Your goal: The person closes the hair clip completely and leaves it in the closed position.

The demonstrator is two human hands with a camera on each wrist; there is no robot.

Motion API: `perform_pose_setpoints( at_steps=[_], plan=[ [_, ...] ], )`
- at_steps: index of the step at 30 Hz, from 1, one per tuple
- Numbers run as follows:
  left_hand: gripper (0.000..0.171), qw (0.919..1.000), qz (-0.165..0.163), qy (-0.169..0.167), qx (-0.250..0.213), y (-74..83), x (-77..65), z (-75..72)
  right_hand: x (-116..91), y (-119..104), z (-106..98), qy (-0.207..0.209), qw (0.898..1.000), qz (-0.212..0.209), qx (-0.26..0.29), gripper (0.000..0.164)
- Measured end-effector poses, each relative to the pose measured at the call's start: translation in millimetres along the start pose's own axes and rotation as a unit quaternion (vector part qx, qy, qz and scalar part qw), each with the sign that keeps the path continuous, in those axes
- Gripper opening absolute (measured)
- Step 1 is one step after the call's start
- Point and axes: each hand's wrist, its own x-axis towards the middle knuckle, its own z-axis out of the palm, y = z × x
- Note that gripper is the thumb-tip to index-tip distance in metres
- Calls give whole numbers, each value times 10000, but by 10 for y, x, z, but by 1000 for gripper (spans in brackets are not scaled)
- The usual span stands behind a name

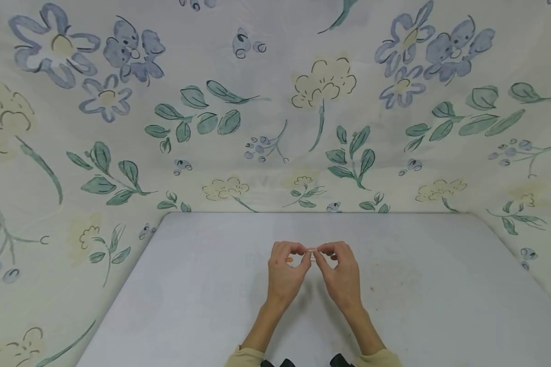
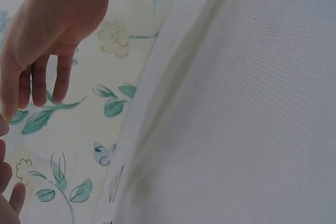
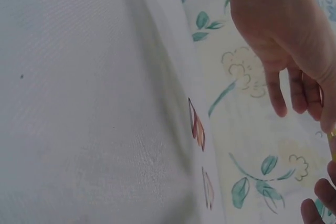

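In the head view my left hand (image 1: 283, 270) and right hand (image 1: 343, 270) come together over the white table (image 1: 202, 285). The thumb and index finger of each hand pinch a small, thin, pale pinkish thing (image 1: 312, 250), mostly covered by the fingertips; its kind cannot be told. An orange bit (image 1: 290, 260) shows beneath the left fingers, and a smaller orange-brown bit (image 1: 333, 258) shows by the right fingers. Both wrist views show a hand with loosely hanging outer fingers, and fingertips of another at the frame edge. A yellow sliver (image 3: 334, 140) appears between fingertips in the right wrist view.
Floral cloth (image 1: 257, 117) hangs behind and beside the table, meeting its far edge. Tiny brownish specks (image 1: 372, 289) lie on the tabletop right of the hands. Black objects (image 1: 340, 360), only partly in view, stand at the bottom between the sleeves.
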Motion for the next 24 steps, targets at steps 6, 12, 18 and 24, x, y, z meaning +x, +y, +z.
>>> perform_pose_setpoints(
  at_steps=[6,12,18,24],
  plan=[
    [13,10000,25,36,-44,16,-9,-6,-29,1,19,113,9996,-120,-225,15],
    [10,9999,144,35,-39,26,-6,-14,-44,-16,19,133,9994,-186,-270,15],
    [4,9999,13,-135,-85,13,-18,-23,-28,-21,6,-34,9999,-95,-17,14],
    [7,9999,31,-87,-52,2,-16,-27,-13,-11,-10,-256,9994,5,247,13]
  ],
)
